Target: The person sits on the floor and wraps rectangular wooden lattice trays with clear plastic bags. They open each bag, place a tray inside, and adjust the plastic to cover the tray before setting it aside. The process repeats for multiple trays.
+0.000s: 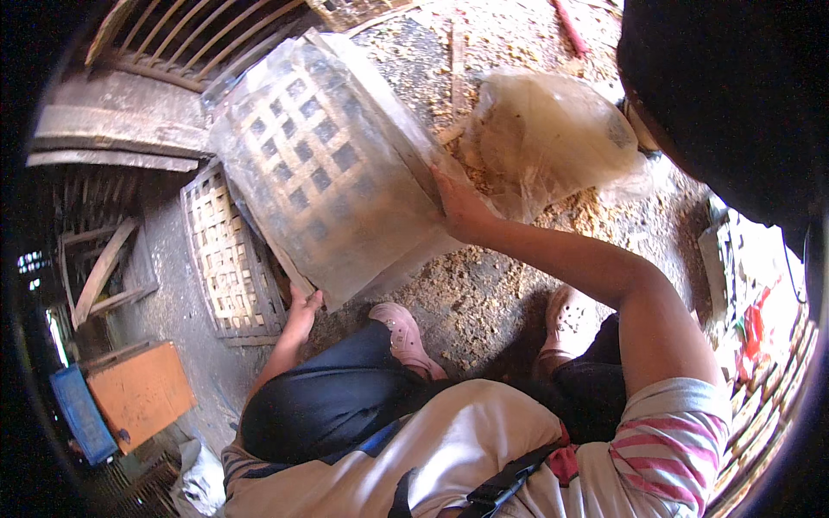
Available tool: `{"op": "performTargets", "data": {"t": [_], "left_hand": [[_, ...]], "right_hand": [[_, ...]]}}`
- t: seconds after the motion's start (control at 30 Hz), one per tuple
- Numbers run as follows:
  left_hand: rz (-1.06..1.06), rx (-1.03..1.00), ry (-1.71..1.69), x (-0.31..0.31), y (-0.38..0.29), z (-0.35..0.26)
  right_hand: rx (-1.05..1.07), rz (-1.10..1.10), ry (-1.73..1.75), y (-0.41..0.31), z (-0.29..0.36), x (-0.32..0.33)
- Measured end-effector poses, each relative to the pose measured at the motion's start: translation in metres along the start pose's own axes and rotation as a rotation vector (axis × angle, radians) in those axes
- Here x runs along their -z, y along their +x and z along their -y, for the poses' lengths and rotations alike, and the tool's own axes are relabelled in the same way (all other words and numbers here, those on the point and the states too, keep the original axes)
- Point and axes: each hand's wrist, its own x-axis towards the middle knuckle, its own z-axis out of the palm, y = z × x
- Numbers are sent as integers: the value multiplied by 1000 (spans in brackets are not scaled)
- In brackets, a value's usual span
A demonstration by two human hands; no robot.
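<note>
Between my hands is a framed woven lattice panel with translucent plastic sheeting over it, tilted up off the floor. My left hand grips the panel's lower left corner, thumb on top. At the panel's right edge, my right hand holds the frame and plastic; its fingers are partly hidden. A cloudy plastic bag lies on the floor just beyond my right hand. Another woven panel in a wooden frame lies to the left, partly under the held one.
Wood shavings litter the floor around my pink clogs. An orange box and a blue one stand at lower left. A slatted wooden rack is at upper left. A dark, unclear shape blocks the upper right.
</note>
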Motion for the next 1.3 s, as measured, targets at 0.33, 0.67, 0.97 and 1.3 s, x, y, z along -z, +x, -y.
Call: {"op": "performTargets", "data": {"t": [0.33,0.67,0.97,1.3], "left_hand": [[-369,-61,75,15,3,28],[-498,357,863,160,-22,156],[-474,513,933,148,37,90],[-551,356,1166,157,50,108]], "right_hand": [[165,-337,-384,8,-82,23],[-110,-35,-798,-52,-155,-1],[-319,-40,-713,-28,-130,0],[-302,-189,-987,-26,-207,-37]]}}
